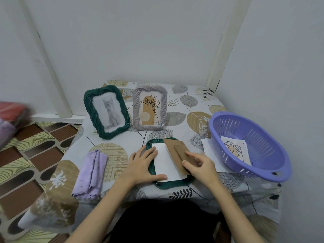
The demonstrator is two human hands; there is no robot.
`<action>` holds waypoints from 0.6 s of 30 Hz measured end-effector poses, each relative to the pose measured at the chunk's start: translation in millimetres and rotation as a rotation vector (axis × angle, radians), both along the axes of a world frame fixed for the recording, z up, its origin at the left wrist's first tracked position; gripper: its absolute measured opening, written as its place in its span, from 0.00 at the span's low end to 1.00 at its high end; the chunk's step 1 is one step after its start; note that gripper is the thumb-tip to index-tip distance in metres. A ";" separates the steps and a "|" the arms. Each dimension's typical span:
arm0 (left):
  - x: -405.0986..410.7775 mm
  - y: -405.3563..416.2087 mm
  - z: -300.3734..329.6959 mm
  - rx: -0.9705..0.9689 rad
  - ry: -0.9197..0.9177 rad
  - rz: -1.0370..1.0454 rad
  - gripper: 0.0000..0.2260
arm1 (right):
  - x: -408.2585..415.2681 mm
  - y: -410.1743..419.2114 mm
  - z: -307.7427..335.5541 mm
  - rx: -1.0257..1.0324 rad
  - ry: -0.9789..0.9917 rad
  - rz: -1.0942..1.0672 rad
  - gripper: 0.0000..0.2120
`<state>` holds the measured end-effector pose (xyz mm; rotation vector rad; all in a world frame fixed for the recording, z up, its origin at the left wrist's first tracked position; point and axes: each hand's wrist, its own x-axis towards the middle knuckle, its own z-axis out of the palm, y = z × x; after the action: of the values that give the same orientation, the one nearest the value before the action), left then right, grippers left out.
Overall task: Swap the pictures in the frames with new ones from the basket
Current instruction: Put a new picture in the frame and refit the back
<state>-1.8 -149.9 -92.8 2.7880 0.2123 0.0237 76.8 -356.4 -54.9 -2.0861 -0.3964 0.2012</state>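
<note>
The left hand lies flat, fingers straight, pressing on a white sheet and the rim of a dark green frame that lies face down at the table's near edge. The right hand pinches the brown cardboard backing, which sits askew over the sheet's right side, its stand flap showing. Just right, a purple slotted plastic basket holds a leaf line drawing, with more white papers tucked under its edge. Behind stand two twisted-rope frames, upright and leaning back: a green frame with a grey kitten picture and a grey frame with a botanical print. A folded lilac cloth lies to the left on the leaf-patterned tablecloth.
</note>
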 end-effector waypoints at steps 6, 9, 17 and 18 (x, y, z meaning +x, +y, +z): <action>0.3 0.7 -3.7 -0.024 -0.015 0.013 0.58 | -12.4 12.8 -3.2 -0.104 -0.025 0.111 0.25; 0.1 0.2 -4.0 -0.033 -0.012 0.017 0.59 | -10.4 17.5 -2.9 -0.134 -0.054 0.098 0.31; 0.5 -3.5 -2.6 -0.032 -0.018 0.041 0.60 | -3.1 22.8 1.7 -0.193 -0.030 0.094 0.23; 0.6 -3.2 -2.9 -0.041 -0.020 0.043 0.60 | -3.5 23.0 1.4 -0.204 -0.028 0.097 0.23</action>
<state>-1.1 -153.1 -95.7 2.7406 0.2646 0.0570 73.3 -333.3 -53.5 -2.2735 -0.5124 0.2796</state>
